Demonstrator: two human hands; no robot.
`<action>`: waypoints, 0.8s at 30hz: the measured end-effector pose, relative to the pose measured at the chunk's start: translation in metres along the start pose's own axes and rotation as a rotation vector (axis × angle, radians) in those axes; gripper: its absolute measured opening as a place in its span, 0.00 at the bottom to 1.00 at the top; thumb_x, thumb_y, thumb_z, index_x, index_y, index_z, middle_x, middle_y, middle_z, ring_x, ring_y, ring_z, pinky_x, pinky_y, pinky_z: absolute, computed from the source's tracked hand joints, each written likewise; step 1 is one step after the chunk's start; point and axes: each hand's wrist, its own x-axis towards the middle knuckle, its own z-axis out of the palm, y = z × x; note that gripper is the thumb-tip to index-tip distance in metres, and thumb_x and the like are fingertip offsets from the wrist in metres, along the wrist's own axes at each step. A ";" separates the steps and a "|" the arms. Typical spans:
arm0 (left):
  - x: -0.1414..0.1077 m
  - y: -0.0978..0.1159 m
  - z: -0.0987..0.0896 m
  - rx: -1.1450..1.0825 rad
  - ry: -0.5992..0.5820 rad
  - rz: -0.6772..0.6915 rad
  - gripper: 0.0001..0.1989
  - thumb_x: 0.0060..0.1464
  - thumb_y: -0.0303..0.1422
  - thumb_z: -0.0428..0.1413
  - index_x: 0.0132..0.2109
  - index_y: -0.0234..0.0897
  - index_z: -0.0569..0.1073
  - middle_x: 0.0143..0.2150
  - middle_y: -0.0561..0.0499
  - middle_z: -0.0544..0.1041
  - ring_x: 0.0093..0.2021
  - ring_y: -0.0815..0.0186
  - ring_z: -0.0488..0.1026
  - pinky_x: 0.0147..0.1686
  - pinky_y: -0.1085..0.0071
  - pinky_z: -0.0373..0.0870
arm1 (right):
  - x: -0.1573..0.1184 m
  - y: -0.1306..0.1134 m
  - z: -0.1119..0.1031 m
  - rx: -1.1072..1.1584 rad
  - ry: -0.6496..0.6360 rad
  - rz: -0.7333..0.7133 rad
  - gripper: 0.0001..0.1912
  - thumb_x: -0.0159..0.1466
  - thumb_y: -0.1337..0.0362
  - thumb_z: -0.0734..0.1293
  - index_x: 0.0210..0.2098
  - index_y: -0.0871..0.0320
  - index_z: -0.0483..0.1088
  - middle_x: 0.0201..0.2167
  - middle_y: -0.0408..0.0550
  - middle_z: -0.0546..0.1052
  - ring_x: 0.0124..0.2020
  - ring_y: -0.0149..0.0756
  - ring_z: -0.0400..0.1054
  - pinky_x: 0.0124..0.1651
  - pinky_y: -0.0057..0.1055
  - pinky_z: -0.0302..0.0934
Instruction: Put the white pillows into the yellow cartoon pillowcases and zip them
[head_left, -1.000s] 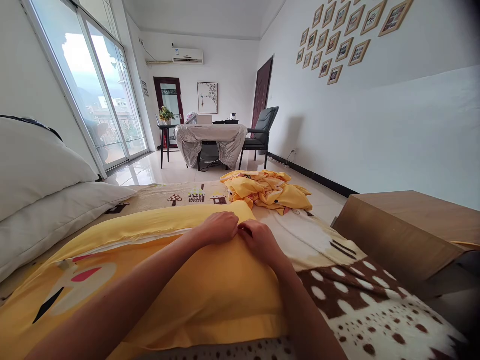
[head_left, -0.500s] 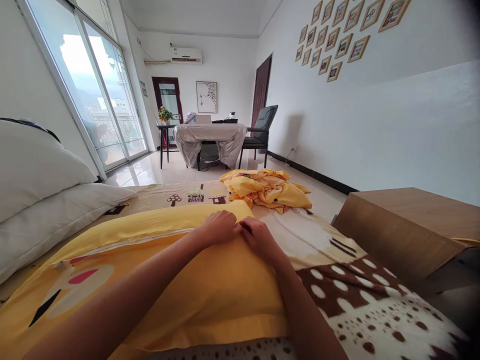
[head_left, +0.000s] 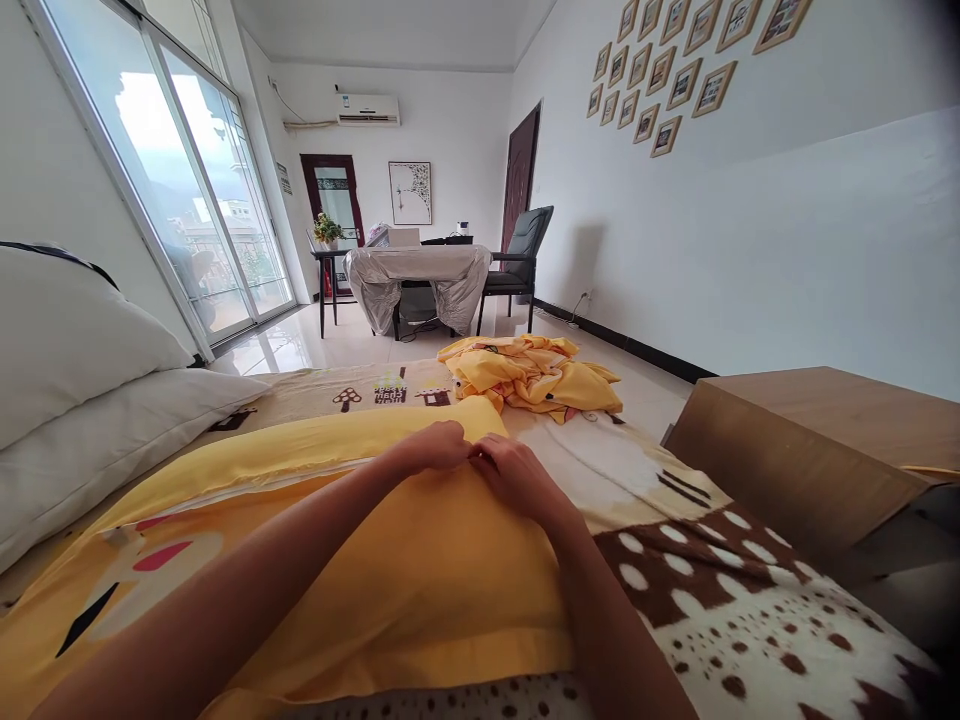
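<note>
A yellow pillowcase (head_left: 450, 580) with a pillow-like bulk inside lies across the bed in front of me. Along its upper side runs a whitish edge like a zipper or opening, and a printed face shows at its left end. My left hand (head_left: 435, 447) is closed at the far right part of that edge, fingers curled down. Touching it from the right, my right hand (head_left: 510, 472) pinches at the same spot, thumb and forefinger together. Whatever small piece lies between the fingertips is too small to make out, apart from the yellow cloth around it.
Crumpled yellow bedding (head_left: 532, 375) lies beyond my hands on the patterned blanket (head_left: 720, 600). White pillows (head_left: 75, 350) are stacked at the left. A wooden cabinet (head_left: 795, 450) stands right of the bed; a covered table (head_left: 416, 262) and black chair (head_left: 525, 250) are farther back.
Both hands have shifted very slightly left, still together at the cloth edge. The whole view has tilted a little.
</note>
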 end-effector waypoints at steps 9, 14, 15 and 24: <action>-0.011 -0.002 0.006 0.104 0.080 0.156 0.12 0.54 0.31 0.46 0.35 0.35 0.74 0.40 0.42 0.77 0.40 0.58 0.72 0.37 0.66 0.65 | 0.001 0.003 0.002 0.074 0.044 -0.008 0.09 0.66 0.69 0.58 0.34 0.59 0.68 0.33 0.50 0.74 0.36 0.35 0.67 0.39 0.29 0.58; -0.010 -0.004 0.004 0.052 0.121 0.042 0.14 0.53 0.32 0.45 0.26 0.35 0.73 0.31 0.44 0.77 0.31 0.63 0.71 0.28 0.70 0.61 | 0.000 0.000 0.000 0.023 0.034 -0.004 0.08 0.65 0.68 0.59 0.34 0.59 0.70 0.34 0.49 0.74 0.36 0.36 0.67 0.39 0.30 0.57; -0.010 -0.005 0.004 0.039 0.113 0.022 0.14 0.52 0.32 0.45 0.25 0.35 0.72 0.29 0.45 0.77 0.29 0.65 0.70 0.26 0.71 0.59 | 0.000 -0.001 -0.001 0.006 0.027 -0.003 0.08 0.65 0.68 0.59 0.35 0.59 0.70 0.34 0.49 0.75 0.36 0.36 0.67 0.39 0.30 0.57; -0.022 0.002 0.008 0.038 0.253 0.039 0.14 0.53 0.32 0.45 0.29 0.36 0.74 0.31 0.44 0.77 0.30 0.62 0.70 0.26 0.69 0.55 | 0.001 0.006 -0.002 0.115 0.085 0.043 0.07 0.64 0.67 0.61 0.33 0.59 0.70 0.32 0.48 0.75 0.34 0.34 0.67 0.36 0.28 0.56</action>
